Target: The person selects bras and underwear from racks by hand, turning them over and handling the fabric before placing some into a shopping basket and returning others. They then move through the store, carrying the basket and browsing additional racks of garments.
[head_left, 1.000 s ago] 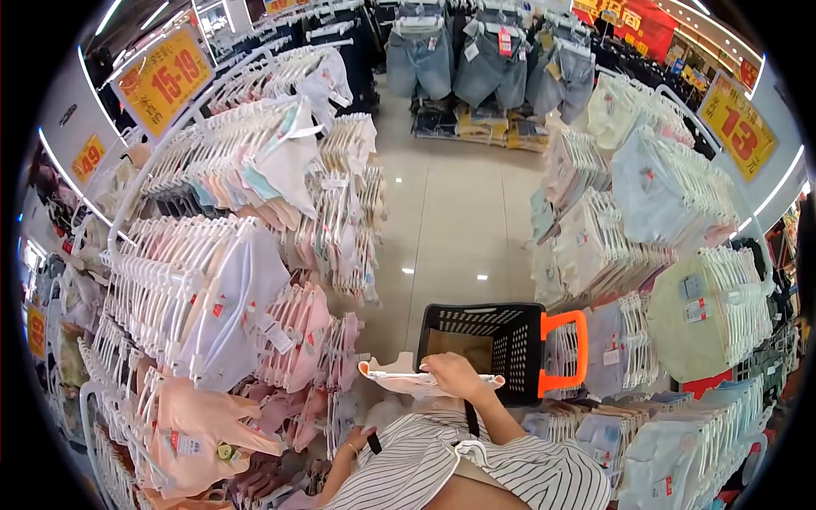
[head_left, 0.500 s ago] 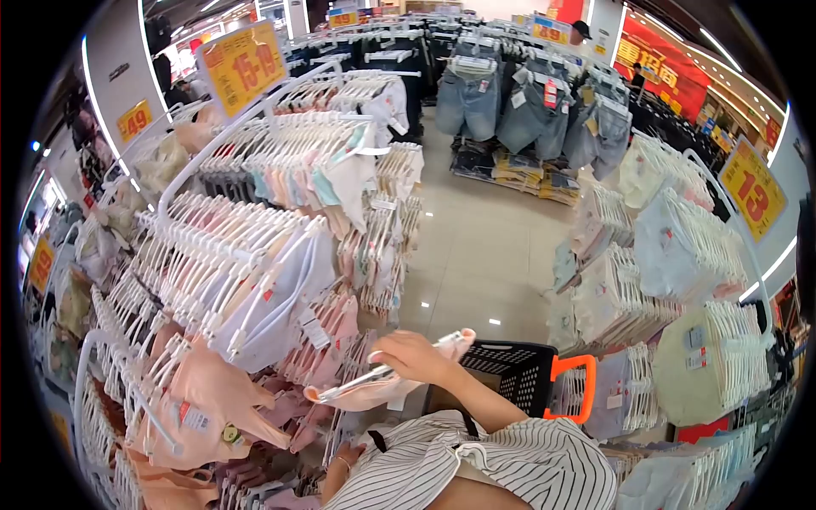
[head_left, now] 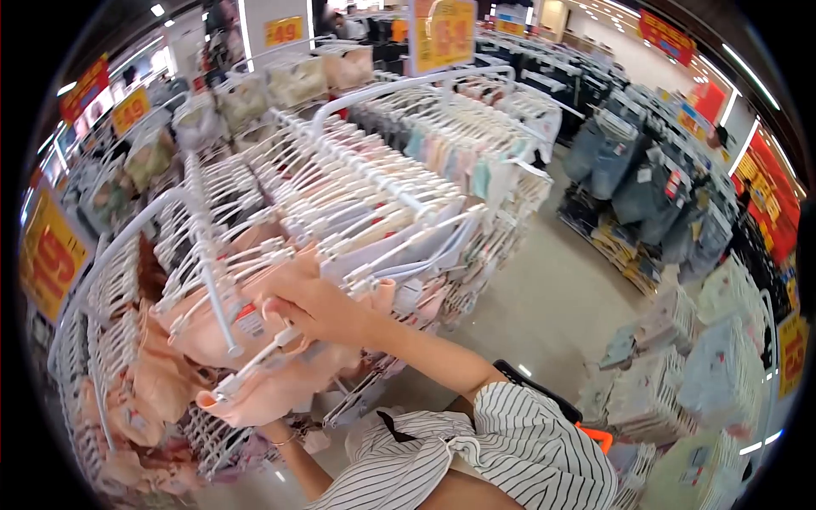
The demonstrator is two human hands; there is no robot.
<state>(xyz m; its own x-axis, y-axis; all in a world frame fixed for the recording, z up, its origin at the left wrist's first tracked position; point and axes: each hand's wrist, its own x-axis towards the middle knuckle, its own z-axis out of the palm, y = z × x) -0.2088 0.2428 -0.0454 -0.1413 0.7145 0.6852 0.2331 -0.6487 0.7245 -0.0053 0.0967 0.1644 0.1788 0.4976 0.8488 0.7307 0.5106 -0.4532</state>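
My right hand is closed around the middle of a white hanger at the left rack. From that hanger hangs a peach bra, held in front of the other hung garments. Just behind it, another peach bra with a red and white tag hangs on the rack's rail. My left hand, with a thin bracelet at the wrist, is low beneath the held bra. Its fingers are mostly hidden by the garment, so their grip does not show.
White hangers of bras and underwear fill the left rack, under a yellow price sign. Denim shorts hang across the aisle. Folded-looking pale underwear hangs at right. A black basket with an orange handle is partly behind my sleeve.
My right hand has carried the hanger with the peach bra from beside the basket leftward to the rack. My left hand has moved left, under the bra. The view has turned left.
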